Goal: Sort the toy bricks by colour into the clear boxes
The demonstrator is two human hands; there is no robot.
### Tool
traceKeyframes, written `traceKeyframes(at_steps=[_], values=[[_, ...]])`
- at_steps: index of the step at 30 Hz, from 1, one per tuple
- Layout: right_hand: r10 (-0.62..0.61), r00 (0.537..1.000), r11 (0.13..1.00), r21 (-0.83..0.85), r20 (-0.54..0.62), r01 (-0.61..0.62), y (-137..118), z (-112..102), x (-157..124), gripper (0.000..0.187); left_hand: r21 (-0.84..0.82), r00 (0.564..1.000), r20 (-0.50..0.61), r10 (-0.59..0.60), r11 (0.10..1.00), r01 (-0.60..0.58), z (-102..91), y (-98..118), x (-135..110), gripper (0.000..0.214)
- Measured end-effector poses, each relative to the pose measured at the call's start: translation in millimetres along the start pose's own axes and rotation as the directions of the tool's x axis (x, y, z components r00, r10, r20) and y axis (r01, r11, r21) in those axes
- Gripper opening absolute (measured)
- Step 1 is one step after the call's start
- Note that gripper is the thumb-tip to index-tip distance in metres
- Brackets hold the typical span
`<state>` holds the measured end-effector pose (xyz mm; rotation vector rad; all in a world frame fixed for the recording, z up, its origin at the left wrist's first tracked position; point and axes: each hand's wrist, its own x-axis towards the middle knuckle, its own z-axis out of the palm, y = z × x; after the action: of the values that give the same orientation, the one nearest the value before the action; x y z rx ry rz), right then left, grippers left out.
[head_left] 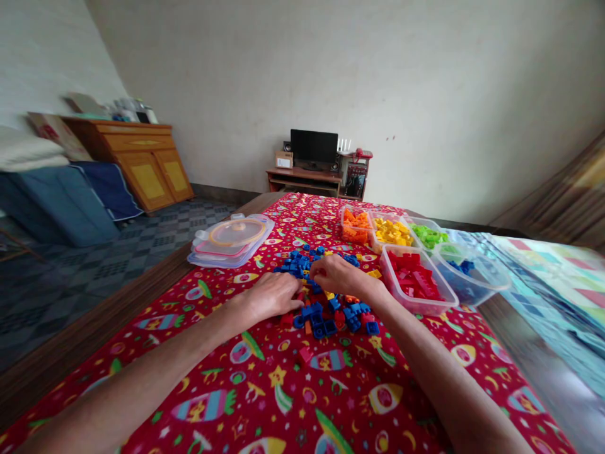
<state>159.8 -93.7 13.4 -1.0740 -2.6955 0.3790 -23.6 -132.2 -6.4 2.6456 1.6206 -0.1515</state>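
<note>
Left hand [271,295] fingertips buried among loose bricks [326,312], right hand [343,276] fingers curled under, grasp unreadable; forearms [142,384] cut by bottom edge; clear tub [467,274] right of right hand blurred.

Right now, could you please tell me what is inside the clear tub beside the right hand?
The clear tub holds red bricks, loosely heaped. Only the top layer shows; whatever lies beneath is covered. The right hand is outside it.

You will find no text, label or number you can read here; the cardboard box [57,133] at upper left is too blurred.
</note>
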Motion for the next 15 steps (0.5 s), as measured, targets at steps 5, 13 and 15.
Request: traceKeyframes(at_steps=[5,13,15], values=[[-0.004,0.999,0.999,-0.047,0.043,0.006,-9.7,-0.9,-1.6,0.023,-0.017,0.998,-0.036,0.042,0.999,-0.042,2.6,-0.2,3.4,0.015],[0.049,0.972,0.987,-0.163,0.228,-0.012,-15.8,-6.4,-5.7,0.021,-0.162,0.992,0.001,0.127,0.979,-0.125,-11.5,-25.1,-2.8,0.019],[0.076,0.960,0.976,-0.216,0.269,-0.017,-19.2,-6.1,-8.0,0.026,-0.193,0.978,0.056,0.200,0.963,-0.186,-15.8,-26.5,-11.3,0.021]])
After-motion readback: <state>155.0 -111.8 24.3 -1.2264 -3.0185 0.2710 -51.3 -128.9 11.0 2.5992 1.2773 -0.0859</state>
